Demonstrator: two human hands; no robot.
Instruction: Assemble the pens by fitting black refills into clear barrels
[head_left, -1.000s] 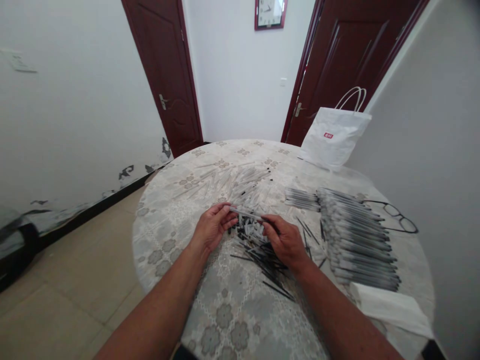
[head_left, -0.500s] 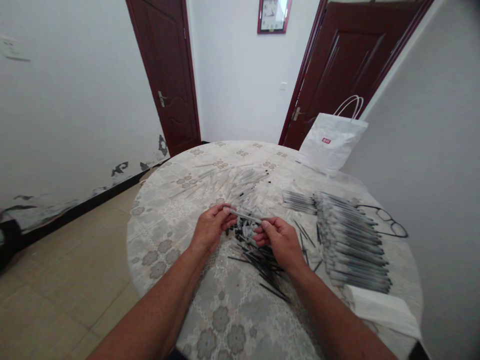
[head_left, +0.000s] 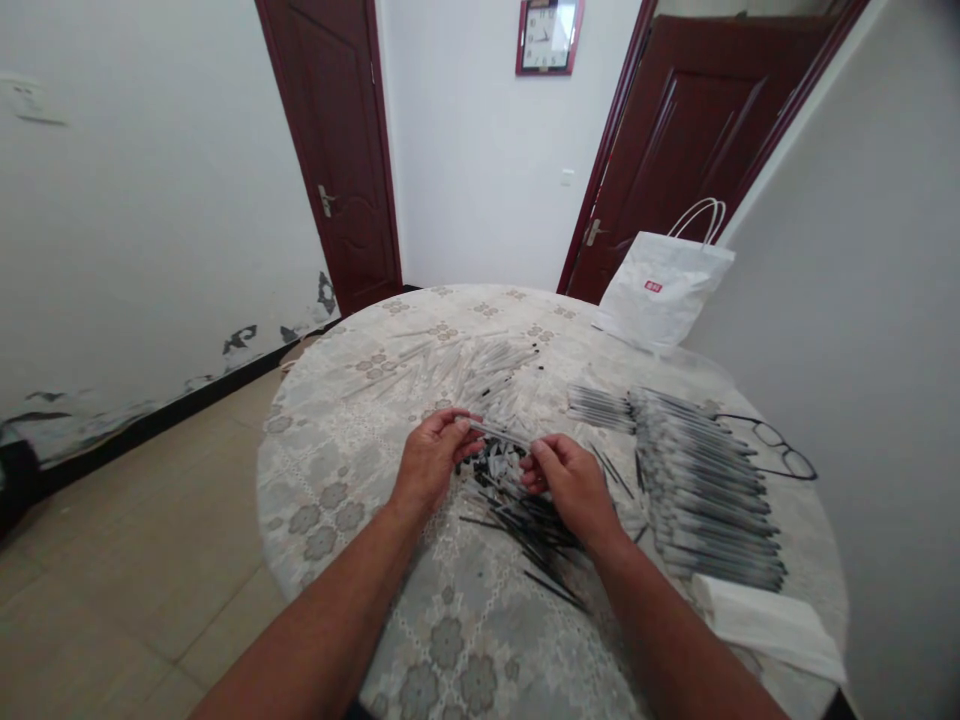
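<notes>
A slim, clear-grey pen barrel (head_left: 501, 433) is held level between my two hands, above the middle of the table. My left hand (head_left: 431, 460) pinches its left end, and my right hand (head_left: 574, 490) grips the right end with thumb and fingers. Under them is a heap of small black and clear pen parts (head_left: 495, 465), partly hidden by the fingers. Thin black pen refills (head_left: 529, 535) lie loose beside and below my right hand. Beyond the hands, clear empty barrels (head_left: 469, 365) are spread across the tablecloth.
Rows of pens (head_left: 705, 490) are stacked on the right, near a smaller bundle (head_left: 598, 405). Eyeglasses (head_left: 772, 445) rest by the right edge, with folded white paper (head_left: 765, 620) nearer me. A white paper bag (head_left: 664, 290) stands at the back of the round table (head_left: 315, 590).
Both hands have shifted slightly right in the picture, still holding the pen barrel between them. The view has tilted a little; the things on the table look unchanged.
</notes>
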